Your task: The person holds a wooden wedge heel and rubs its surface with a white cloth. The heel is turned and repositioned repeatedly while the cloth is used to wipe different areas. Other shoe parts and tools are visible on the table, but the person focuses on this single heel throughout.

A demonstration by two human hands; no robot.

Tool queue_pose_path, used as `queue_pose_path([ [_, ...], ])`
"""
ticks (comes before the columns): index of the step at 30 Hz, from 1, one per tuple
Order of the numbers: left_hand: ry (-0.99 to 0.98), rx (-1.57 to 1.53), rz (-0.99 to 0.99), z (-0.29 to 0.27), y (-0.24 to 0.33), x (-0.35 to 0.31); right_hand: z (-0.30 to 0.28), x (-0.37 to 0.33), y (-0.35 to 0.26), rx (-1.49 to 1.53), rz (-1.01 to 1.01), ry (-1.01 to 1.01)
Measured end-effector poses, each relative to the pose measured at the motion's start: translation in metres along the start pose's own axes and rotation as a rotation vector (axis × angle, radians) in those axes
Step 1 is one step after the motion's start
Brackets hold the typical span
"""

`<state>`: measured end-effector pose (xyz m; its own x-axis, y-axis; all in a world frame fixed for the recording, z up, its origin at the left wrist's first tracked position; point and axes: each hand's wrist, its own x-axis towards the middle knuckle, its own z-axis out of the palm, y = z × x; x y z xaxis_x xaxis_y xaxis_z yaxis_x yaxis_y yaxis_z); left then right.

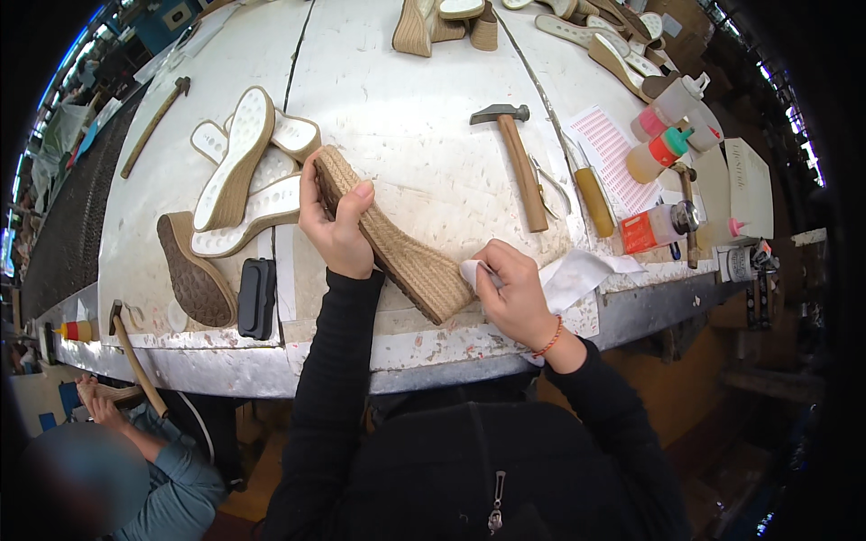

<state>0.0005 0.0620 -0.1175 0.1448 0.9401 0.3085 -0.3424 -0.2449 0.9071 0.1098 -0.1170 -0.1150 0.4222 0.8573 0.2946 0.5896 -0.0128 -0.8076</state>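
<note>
A wedge shoe sole (pixel 401 243) wrapped in woven tan rope, with a brown underside edge, is held up over the table's near part. My left hand (pixel 340 216) grips its narrow toe end, thumb on the rope side. At the thick heel end, my right hand (pixel 512 293) is closed on a white cloth (pixel 577 278), whose bunched tip touches or nearly touches the heel. The rest of the cloth trails to the right over the table. Left of my left hand lies a pile of similar wedge soles (pixel 236 162) with white tops; one sole (pixel 194 270) shows its brown tread.
A hammer (pixel 514 162), pliers (pixel 552 189) and a yellow-handled tool (pixel 593 200) lie to the right, near squeeze bottles (pixel 658 153) and a printed sheet (pixel 613 153). A black case (pixel 257 298) sits at the near left. More soles (pixel 442 25) lie far off. A co-worker (pixel 135 460) is at lower left.
</note>
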Motion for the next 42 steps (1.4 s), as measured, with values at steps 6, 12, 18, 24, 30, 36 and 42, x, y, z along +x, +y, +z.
queue_pose_path([
  [6,-0.008,-0.018,-0.037,-0.003,-0.001,-0.001,0.004,0.016,0.011,-0.053,0.228,-0.127],
  [12,-0.023,-0.081,-0.095,-0.004,-0.002,-0.002,-0.014,0.016,0.03,0.237,0.28,-0.017],
  [18,-0.071,-0.032,-0.1,-0.009,-0.009,-0.005,-0.024,0.021,0.04,0.402,0.328,-0.042],
  [24,-0.346,-0.011,-0.172,-0.015,0.023,0.004,-0.022,0.044,0.045,0.428,0.382,-0.146],
  [30,-0.51,0.538,-0.068,-0.036,0.054,0.018,-0.019,0.081,0.04,0.392,0.301,-0.263],
  [36,-0.576,0.701,-0.393,-0.051,0.085,0.034,-0.01,0.093,0.064,0.484,0.409,-0.23],
  [42,-0.57,0.418,-0.287,-0.067,0.079,0.05,-0.004,0.083,0.074,0.591,0.351,-0.112],
])
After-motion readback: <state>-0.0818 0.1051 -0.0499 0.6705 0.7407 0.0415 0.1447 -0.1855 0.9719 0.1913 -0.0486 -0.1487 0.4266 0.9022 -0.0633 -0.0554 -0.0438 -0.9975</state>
